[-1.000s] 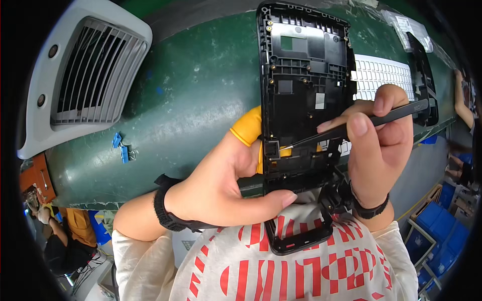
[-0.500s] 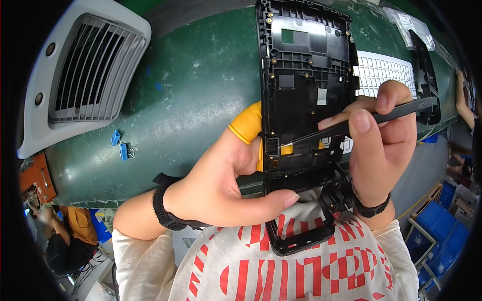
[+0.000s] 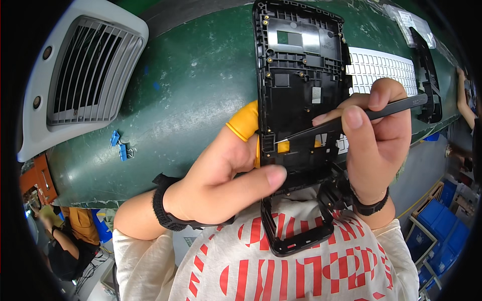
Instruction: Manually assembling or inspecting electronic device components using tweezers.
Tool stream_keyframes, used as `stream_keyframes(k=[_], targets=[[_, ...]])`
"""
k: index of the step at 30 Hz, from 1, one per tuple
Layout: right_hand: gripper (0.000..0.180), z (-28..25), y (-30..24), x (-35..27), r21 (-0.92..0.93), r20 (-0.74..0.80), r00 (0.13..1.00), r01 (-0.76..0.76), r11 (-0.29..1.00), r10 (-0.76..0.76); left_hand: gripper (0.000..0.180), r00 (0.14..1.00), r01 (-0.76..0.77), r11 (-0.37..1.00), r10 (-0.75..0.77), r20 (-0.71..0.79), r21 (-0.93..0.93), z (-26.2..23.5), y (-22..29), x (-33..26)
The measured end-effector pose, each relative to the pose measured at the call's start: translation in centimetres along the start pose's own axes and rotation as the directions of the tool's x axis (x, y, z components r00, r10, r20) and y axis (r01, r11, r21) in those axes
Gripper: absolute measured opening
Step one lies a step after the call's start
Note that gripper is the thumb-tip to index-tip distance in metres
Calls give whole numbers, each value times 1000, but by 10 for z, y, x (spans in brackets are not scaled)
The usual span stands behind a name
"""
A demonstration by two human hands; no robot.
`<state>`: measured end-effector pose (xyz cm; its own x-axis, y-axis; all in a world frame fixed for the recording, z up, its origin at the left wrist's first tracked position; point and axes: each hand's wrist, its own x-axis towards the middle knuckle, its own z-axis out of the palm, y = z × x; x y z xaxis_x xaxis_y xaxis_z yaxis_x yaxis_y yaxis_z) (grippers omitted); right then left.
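Observation:
My left hand (image 3: 228, 175) is closed round the left edge of a long black plastic housing (image 3: 287, 109), its thumb over the front and yellow finger cots on fingers behind. Yellow shows through openings in the housing. The inner side, with ribs and brass inserts, faces up, and an open frame-like handle end (image 3: 301, 246) lies against my shirt. Pinched in my right hand (image 3: 379, 135) is a pair of black tweezers (image 3: 396, 106). Their fine tip points down-left at a small square recess near the housing's left edge. Whether the tip holds anything is too small to tell.
A white sheet of small rectangular labels (image 3: 384, 70) lies right of the housing on the green table (image 3: 201, 75). Beyond it are another black plastic part (image 3: 426, 75) and a clear bag (image 3: 415, 29). Blue binder clips (image 3: 120, 146) and a pale grilled blower (image 3: 90, 70) are at left.
The housing and both hands have shifted slightly left. My left thumb has moved up along the housing, and the tweezer tip has moved slightly left and up toward the square recess.

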<state>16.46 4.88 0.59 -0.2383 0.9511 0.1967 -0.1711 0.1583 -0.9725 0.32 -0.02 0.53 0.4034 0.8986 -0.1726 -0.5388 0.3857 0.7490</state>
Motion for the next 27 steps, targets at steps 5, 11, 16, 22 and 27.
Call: stream_keyframes(k=[5, 11, 16, 22, 27], targets=[[19, -1, 3, 0, -2, 46, 999, 23, 1000, -23, 48, 999, -38, 973, 44, -20, 226, -3, 0, 3], [19, -2, 2, 7, -58, -37, 982, 184, 981, -187, 46, 995, -78, 962, 92, -41, 262, -7, -2, 5], [17, -38, 0, 4, -9, -184, 962, 204, 979, -202, 40, 984, -123, 980, 141, -112, 155, -8, 0, 5], [8, -97, 16, -12, -94, -390, 914, 84, 992, -114, 32, 932, 9, 996, 23, -363, 87, -14, 6, 13], [12, -132, 17, -16, -92, -519, 839, 132, 987, -160, 60, 981, -49, 975, 88, -172, 219, -6, 14, 22]])
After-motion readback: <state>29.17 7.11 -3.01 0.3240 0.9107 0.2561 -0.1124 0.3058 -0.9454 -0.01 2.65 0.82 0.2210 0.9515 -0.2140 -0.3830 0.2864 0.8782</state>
